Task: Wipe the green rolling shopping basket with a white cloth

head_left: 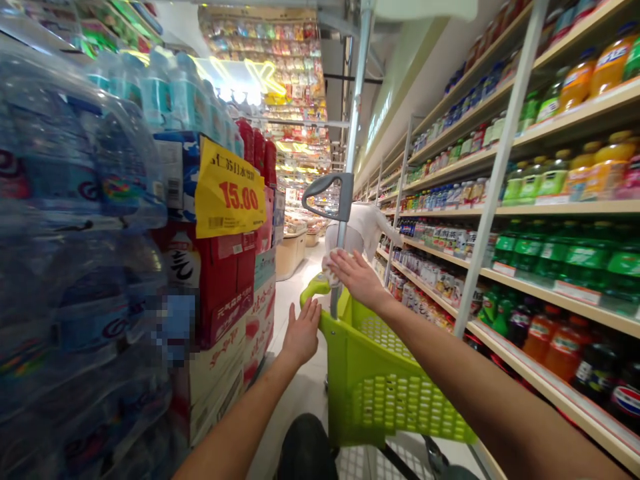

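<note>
A lime-green shopping cart (395, 400) stands in front of me, its basket pierced with rows of slots. From it rises a metal pole (354, 127) that carries a grey loop handle (327, 197). My left hand (302, 333) is at the cart's left corner, fingers stretched out and fingertips at the green rim. My right hand (356, 277) reaches across the basket with its fingers out flat at the pole, just below the loop handle. Something pale shows beside those fingertips; I cannot make out what. Neither hand is wrapped round anything.
Shrink-wrapped bottle packs (80, 267) and stacked drink cartons (227, 287) line the left, with a yellow price sign (227, 190). Shelves of bottled drinks (565, 250) run along the right. A person in white (363, 227) is ahead, beyond the cart. Pale floor (295, 280) shows between.
</note>
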`<state>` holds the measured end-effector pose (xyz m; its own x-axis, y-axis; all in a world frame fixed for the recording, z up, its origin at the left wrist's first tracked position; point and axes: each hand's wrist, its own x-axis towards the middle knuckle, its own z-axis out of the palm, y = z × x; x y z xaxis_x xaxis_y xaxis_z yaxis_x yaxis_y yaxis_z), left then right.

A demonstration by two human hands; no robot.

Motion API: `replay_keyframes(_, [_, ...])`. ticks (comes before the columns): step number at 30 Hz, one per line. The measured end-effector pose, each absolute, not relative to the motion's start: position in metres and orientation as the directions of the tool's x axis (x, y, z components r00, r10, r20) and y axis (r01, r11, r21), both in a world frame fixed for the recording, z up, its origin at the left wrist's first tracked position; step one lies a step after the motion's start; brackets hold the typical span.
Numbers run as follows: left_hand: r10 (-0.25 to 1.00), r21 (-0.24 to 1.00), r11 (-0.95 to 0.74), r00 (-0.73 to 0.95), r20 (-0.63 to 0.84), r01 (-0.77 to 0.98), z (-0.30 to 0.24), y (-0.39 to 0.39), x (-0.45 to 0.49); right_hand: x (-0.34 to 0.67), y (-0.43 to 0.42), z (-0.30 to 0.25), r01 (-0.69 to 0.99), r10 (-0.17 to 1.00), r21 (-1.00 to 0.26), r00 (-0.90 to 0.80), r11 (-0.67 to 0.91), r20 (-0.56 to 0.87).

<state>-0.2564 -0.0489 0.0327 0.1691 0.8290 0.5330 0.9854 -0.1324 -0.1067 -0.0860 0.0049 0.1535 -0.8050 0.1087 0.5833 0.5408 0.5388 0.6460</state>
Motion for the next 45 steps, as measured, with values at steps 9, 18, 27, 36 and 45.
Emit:
replay_keyframes(9, [0.829,-0.104,-0.149,0.181,0.528,0.983,0.036,-0.049,-0.255,-0.07,0.008,0.0,0.655,0.256,0.285,-0.603,0.7,0.756])
replay_keyframes(18, [0.795,-0.104,-0.115,0.155,0.587,0.988,0.044,-0.048,-0.246,0.073,-0.013,-0.064,0.932,0.629,-0.077,-0.177,0.354,0.757])
replay_keyframes(27, [0.763,-0.154,-0.113,0.185,0.62,0.982,0.052,-0.042,-0.231,0.064,-0.021,-0.059,0.908,0.678,-0.088,-0.239,0.41,0.695])
replay_keyframes(36, [0.77,-0.212,-0.121,0.226,0.596,0.97,0.054,-0.04,-0.229,0.186,-0.04,-0.08,0.972,0.728,-0.231,0.139,0.028,0.672])
replay_keyframes(45, [0.804,-0.249,-0.087,0.215,0.554,0.965,0.058,-0.042,-0.228,0.163,-0.035,-0.079,0.968,0.74,-0.185,0.001,0.167,0.673])
